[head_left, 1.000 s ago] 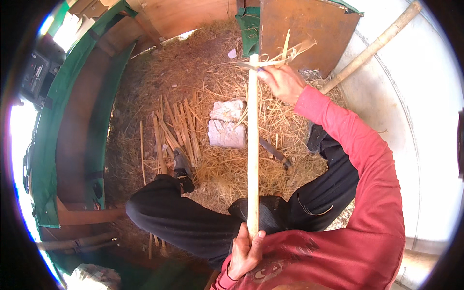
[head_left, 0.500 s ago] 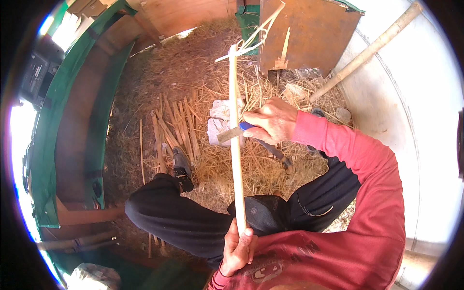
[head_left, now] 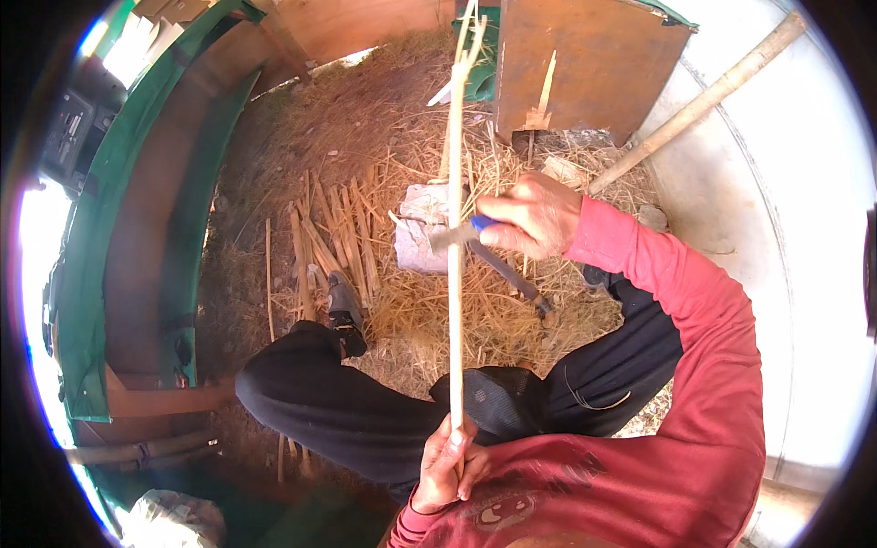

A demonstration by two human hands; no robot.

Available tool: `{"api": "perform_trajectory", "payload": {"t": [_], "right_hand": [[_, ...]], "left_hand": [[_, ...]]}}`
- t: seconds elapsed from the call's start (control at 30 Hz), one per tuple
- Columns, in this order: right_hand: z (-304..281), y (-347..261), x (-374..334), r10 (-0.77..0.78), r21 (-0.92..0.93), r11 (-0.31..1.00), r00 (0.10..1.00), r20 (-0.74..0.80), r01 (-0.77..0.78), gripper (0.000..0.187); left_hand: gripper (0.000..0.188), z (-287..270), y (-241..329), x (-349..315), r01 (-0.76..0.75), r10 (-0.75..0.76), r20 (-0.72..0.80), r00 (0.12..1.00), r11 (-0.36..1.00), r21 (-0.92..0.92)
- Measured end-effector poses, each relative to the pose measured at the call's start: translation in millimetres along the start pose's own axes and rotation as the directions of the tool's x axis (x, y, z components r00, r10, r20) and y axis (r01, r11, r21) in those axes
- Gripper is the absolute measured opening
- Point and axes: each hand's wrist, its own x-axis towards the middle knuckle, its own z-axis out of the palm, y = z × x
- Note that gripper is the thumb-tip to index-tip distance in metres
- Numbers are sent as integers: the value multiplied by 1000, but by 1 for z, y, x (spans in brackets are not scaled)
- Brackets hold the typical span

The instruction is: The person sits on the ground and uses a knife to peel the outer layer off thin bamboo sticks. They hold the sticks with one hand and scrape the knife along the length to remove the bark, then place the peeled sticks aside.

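Above the straw-littered floor (head_left: 416, 333), our left grip (head_left: 448, 464) clamps a pale slender wooden stick (head_left: 455, 310) at its near end, our right grip (head_left: 533, 216) a blue-handled metal knife (head_left: 447, 239); shaving seems in hand, next needing steady pressure.

From where I stand, I can read no lettering anywhere: the red sweatshirt (head_left: 658, 466) carries a dark, creased print (head_left: 574, 471) and a pale outlined emblem (head_left: 504, 512), while small pale marks on the dark boxy device (head_left: 71, 137) blur.

Rough workshop, shavings (head_left: 411, 320) underfoot
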Motion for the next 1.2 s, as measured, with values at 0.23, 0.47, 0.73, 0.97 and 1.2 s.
{"api": "perform_trajectory", "payload": {"t": [0.23,0.47,0.73,0.97,1.2], "right_hand": [[21,-6,2,-27,-265,964,1000,-5,25,30],[-19,76,6,187,-445,834,926,-329,-327,38],[17,-3,3,5,-23,1000,999,-44,-6,33],[46,2,10,25,-293,955,999,-46,-37,31],[-13,117,0,431,-632,488,796,-424,-601,40]], "left_hand": [[25,5,-2,-3,18,-15,-105,994,1000,23],[31,-10,-10,-11,55,-54,16,998,995,-83],[36,-16,-4,-6,172,-138,127,982,930,-325],[34,-16,-1,-6,174,-161,67,985,896,-408],[36,-25,-16,-15,254,-208,148,967,857,-450]]}}
